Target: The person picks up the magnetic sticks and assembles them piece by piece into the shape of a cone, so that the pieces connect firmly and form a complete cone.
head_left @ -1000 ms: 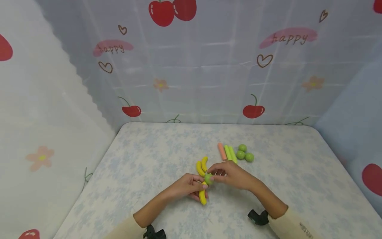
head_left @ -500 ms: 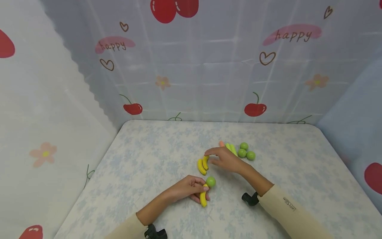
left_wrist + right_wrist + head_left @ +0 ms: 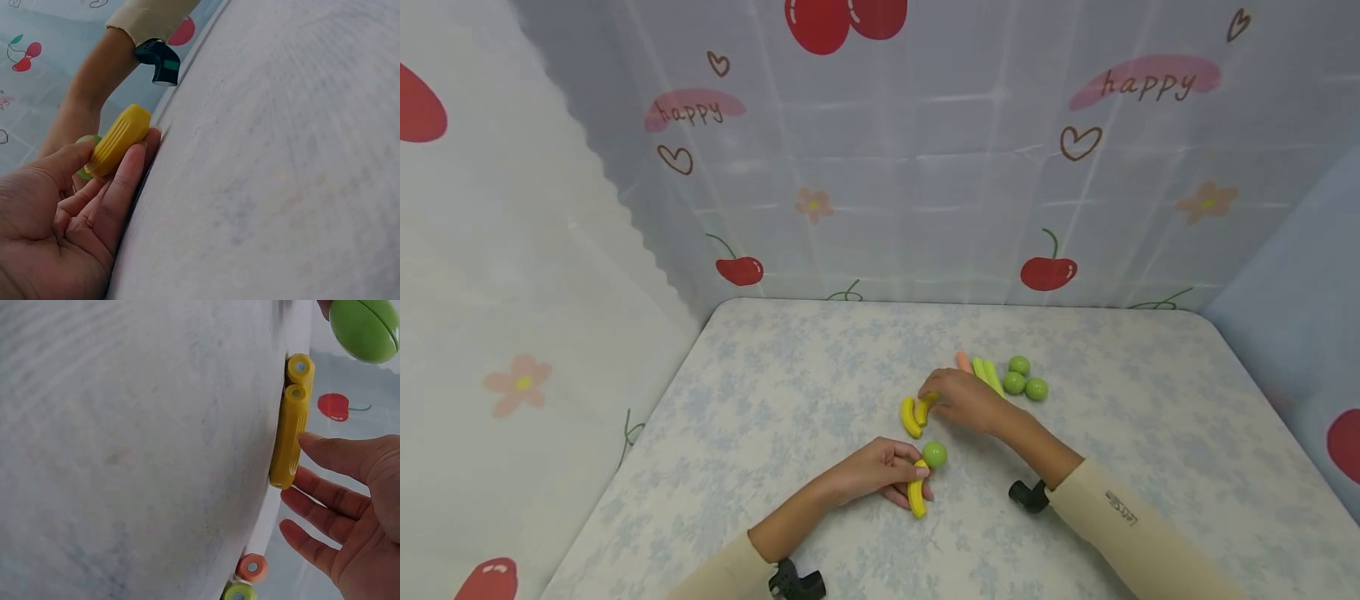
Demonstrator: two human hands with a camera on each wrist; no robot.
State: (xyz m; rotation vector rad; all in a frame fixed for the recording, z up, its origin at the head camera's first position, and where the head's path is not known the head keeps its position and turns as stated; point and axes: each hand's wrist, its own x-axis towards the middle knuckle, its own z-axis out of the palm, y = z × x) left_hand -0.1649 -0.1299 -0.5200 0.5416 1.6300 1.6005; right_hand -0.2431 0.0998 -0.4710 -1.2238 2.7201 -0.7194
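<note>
My left hand pinches a yellow toy banana between thumb and fingers. A glossy green ball sits at the banana's far end, and the right wrist view shows a seam across it. Farther back, my right hand has its thumb and fingers at a second toy banana, thumb on one side and fingertips on the other. A third toy banana lies right beside that one on the table. Round greyish spots show in the ends of both pieces in the right wrist view.
Behind my right hand lie an orange stick and two light-green sticks, partly covered by the hand. Several green balls are grouped to their right. A patterned curtain hangs along the back edge of the pale table.
My right hand has left the green ball, moved back and left, and lowered its fingers onto a banana. My left hand keeps its banana almost in place, with the ball at its end.
</note>
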